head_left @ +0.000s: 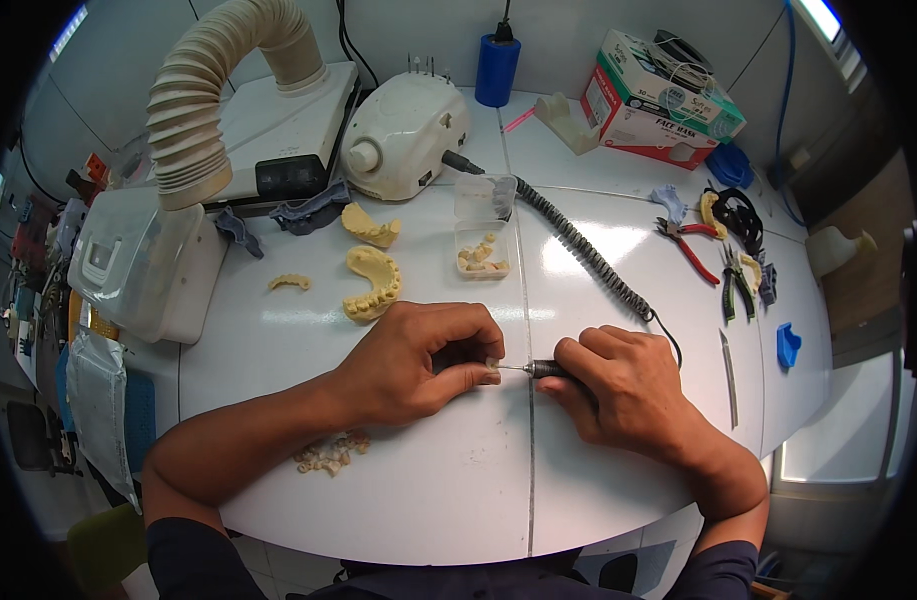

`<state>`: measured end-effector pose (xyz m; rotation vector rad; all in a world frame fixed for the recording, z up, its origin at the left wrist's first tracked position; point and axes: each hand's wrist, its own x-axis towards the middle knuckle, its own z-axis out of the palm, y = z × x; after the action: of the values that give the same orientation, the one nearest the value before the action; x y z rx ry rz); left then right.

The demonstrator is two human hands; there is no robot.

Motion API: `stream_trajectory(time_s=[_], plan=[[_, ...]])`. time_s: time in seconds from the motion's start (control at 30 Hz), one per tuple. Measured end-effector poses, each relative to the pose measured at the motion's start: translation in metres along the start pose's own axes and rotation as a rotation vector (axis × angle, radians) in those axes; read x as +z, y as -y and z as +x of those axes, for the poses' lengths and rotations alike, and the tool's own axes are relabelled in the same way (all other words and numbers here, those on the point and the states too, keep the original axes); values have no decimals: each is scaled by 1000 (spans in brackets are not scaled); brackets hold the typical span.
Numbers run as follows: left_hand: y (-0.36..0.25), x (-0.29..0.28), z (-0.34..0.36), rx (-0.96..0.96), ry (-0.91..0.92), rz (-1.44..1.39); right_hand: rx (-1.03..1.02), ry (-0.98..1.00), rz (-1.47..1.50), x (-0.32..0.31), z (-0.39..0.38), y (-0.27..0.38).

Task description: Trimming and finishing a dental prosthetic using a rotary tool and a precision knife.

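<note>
Left hand: [419,358] fingertips pinched on the small pale piece [493,365].
Right hand: [624,385] wrapped around the handpiece [548,369], pen-style.
Small pale piece: off the bench [429,515], at left fingertips; bur [515,367] tip at it, exact contact can't tell.
Coiled cord: [589,245] slants from the white control unit [404,140] toward the right hand.
Clear box: [483,274] lid open, pale bits inside, beyond the hands.
Yellow models: two, nearer one [381,270] tooth-lined, just beyond left hand.
Scraps: [331,455] loose pile, near side of left forearm.
Right side: red-handled pliers [697,231], green-handled pliers [735,278], slim metal tool [729,380].
</note>
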<state>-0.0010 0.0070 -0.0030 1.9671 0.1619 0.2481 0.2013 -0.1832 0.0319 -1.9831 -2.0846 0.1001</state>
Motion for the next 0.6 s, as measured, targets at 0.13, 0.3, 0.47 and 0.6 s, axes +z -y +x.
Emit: stream_trajectory(time_s=[0.13, 0.3, 0.47, 0.6], plan=[[-1, 0, 1, 5, -9, -8, 0, 0, 2, 1, 0, 0], [0, 0, 1, -4, -8, -19, 0, 6, -2, 1, -1, -1], [0, -1, 0, -9, -17, -13, -15, 14, -6, 0, 0, -1], [1, 1, 0, -37, -30, -38, -10, -21, 8, 3, 0, -2]])
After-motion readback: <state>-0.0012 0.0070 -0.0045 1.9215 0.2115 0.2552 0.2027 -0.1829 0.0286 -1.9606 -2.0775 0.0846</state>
